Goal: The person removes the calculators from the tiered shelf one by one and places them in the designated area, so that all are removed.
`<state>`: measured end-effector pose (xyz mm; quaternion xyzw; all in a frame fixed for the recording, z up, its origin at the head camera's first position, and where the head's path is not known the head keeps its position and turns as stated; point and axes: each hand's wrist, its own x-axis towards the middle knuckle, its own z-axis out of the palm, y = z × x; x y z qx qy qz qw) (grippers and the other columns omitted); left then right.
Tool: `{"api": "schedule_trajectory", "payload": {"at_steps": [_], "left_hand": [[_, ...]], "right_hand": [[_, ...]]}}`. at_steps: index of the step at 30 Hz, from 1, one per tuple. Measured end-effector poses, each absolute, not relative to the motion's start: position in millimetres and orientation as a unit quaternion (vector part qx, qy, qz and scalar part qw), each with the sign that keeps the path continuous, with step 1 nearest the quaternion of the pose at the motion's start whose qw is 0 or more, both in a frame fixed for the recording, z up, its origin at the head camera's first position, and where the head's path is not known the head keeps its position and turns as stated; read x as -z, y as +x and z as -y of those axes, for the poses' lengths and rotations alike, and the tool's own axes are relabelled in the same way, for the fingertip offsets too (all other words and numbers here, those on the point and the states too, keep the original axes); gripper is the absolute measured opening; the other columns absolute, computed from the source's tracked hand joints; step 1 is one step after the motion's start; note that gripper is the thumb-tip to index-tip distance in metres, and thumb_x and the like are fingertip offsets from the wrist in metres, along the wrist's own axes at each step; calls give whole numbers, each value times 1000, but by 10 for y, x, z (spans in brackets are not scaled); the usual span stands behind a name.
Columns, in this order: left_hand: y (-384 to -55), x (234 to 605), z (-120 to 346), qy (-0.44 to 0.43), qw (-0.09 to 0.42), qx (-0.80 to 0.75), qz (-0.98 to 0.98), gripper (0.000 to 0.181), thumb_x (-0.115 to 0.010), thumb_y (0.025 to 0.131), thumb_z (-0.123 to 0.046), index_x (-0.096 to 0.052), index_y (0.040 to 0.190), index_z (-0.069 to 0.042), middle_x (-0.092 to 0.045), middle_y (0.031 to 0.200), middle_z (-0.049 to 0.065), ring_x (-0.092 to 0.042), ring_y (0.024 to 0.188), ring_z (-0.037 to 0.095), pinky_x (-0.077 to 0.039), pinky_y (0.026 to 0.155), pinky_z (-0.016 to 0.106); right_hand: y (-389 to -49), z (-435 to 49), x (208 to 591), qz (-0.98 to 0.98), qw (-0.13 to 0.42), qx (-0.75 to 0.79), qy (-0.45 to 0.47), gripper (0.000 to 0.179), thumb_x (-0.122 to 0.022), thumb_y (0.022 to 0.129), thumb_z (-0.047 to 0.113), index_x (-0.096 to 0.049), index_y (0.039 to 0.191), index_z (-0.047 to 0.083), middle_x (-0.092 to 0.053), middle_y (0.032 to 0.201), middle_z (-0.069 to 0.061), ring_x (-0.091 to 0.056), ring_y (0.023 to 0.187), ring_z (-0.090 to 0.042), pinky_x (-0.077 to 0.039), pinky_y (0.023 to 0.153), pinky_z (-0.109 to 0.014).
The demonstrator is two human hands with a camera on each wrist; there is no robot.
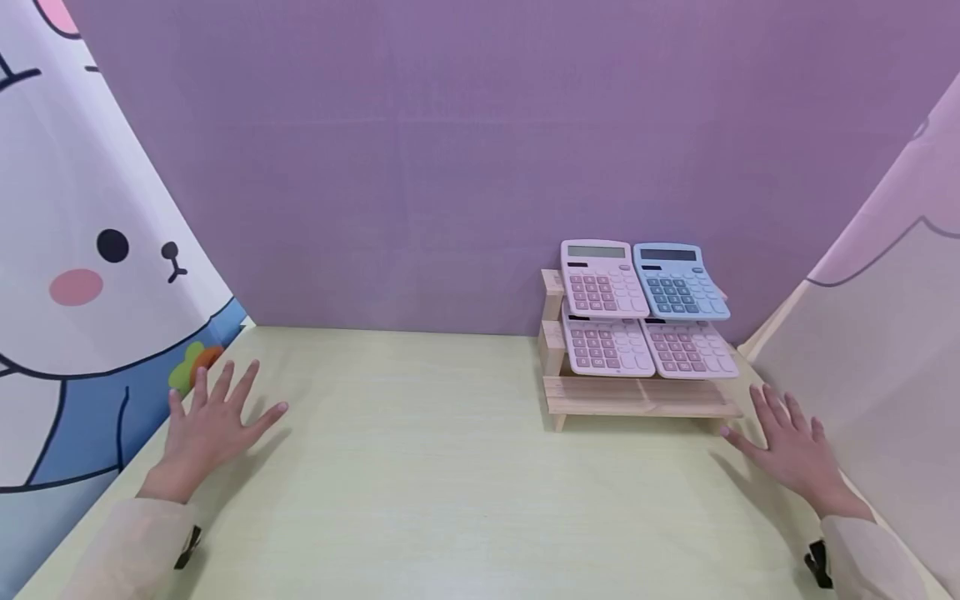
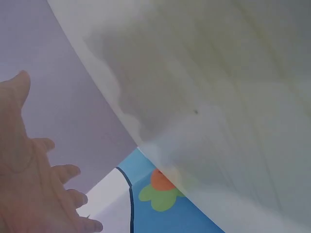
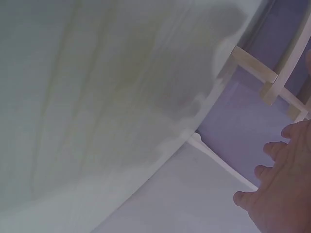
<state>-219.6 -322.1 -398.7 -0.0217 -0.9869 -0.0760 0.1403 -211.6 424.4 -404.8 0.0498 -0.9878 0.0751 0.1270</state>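
My left hand (image 1: 208,435) hovers over the left side of the table with fingers spread, holding nothing; the left wrist view also shows the spread fingers of this hand (image 2: 29,179). Over the right side, my right hand (image 1: 798,454) is likewise spread and holds nothing, just in front of a stepped wooden stand (image 1: 637,396). On the stand's top step lean a pink calculator (image 1: 606,279) and a blue calculator (image 1: 681,282) side by side. Two more pink calculators, a left one (image 1: 611,348) and a right one (image 1: 692,350), lean one step lower, their tops partly hidden.
The pale wooden table (image 1: 420,467) ends at a purple backdrop (image 1: 397,167). A cartoon-printed cloth (image 1: 112,183) hangs along the left edge, and a pale pink and grey cloth (image 1: 885,350) along the right. The stand's lowest step holds no calculator.
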Motion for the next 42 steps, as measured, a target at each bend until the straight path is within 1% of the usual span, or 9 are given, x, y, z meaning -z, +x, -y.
{"api": "schedule_trajectory", "payload": {"at_steps": [5,9,12,16,21,25,32,38,42], "left_hand": [[-2212,3992,3196,-24,139,86,986,85,-43,84,-63,-14,147,-15,-18,145,30,5,131,55,7,95,79],[-2219,3976,3149,-30,140,94,985,85,-44,84,-63,-15,147,-15,-19,144,31,0,131,55,5,95,79],[-2221,3957,3103,-35,140,99,985,85,-45,84,-63,-14,147,-16,-20,144,31,-3,130,56,1,95,79],[-2233,3932,3037,-45,138,105,984,85,-47,84,-62,-14,147,-16,-21,143,31,-9,129,57,-6,96,79],[-2251,3910,2953,-59,145,98,983,83,-48,84,-60,-17,146,-15,-26,142,31,-18,126,56,-14,95,78],[-2268,3914,2889,-74,156,92,981,82,-50,84,-59,-21,145,-13,-29,140,31,-25,123,56,-20,94,76],[-2285,3915,2782,-92,163,99,977,80,-53,84,-55,-24,144,-10,-33,138,30,-30,122,53,-28,94,73],[-2327,3927,2692,-111,188,111,969,78,-57,83,-52,-31,141,-6,-38,136,28,-38,120,47,-37,88,69],[-2363,3956,2639,-129,211,122,961,77,-61,82,-48,-35,138,-3,-42,133,28,-44,115,47,-42,86,65]], "right_hand": [[-2121,-4236,4034,987,128,-87,52,86,-46,89,50,-2,146,3,-2,150,-25,8,136,-45,-8,94,-77],[-2133,-4222,4020,985,130,-98,54,87,-47,89,49,-2,146,2,-2,149,-27,6,135,-47,-9,93,-78],[-2148,-4208,4009,984,133,-105,56,87,-49,89,47,-2,146,1,-3,149,-28,5,135,-48,-10,93,-77],[-2172,-4193,3999,981,143,-112,63,88,-51,88,44,-2,145,-1,-7,147,-31,-1,134,-50,-15,92,-77],[-2215,-4184,3990,975,161,-137,74,87,-55,87,41,-8,143,-6,-14,143,-35,-9,131,-53,-18,92,-76],[-2245,-4172,3980,967,172,-166,87,85,-56,87,36,-10,142,-10,-18,140,-38,-12,129,-55,-17,96,-74],[-2278,-4127,3967,954,186,-214,99,84,-57,87,30,-9,140,-13,-18,137,-43,-14,126,-58,-12,101,-71],[-2315,-4121,3950,949,173,-250,83,84,-57,88,30,-6,140,-14,-16,136,-45,-15,122,-61,-15,97,-74],[-2327,-4105,3942,945,172,-267,74,81,-57,88,28,-10,138,-16,-20,133,-46,-19,120,-62,-18,94,-75]]}}
